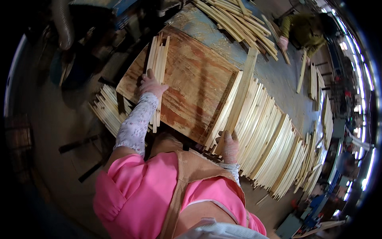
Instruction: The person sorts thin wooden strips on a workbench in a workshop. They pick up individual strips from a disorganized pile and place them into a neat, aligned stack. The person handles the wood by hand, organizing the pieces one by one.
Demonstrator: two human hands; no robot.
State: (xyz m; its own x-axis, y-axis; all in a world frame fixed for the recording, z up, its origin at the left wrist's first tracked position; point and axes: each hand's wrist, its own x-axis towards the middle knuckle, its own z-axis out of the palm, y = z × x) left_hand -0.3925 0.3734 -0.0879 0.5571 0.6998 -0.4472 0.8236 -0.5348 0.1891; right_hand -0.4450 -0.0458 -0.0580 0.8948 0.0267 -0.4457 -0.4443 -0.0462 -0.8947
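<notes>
A plywood board point(191, 79) lies before me, with a few narrow wooden strips point(160, 59) along its left side. Across these strips my left hand point(152, 84), in a pale pink glove, rests with its fingers spread and the thumb stretched to the right. My right hand point(229, 148), also gloved, grips the near end of a wider wooden slat point(243, 85). That slat slants away from me at the board's right edge, on top of a long row of pale wooden strips point(262, 131). Part of the right hand's fingers is hidden by the slat.
More strips point(109, 107) are stacked low on the left. A loose pile of strips point(234, 22) lies on the far grey surface. At the far right a person point(304, 34) in a dark green top handles strips. A ribbed hose point(63, 24) hangs at the upper left.
</notes>
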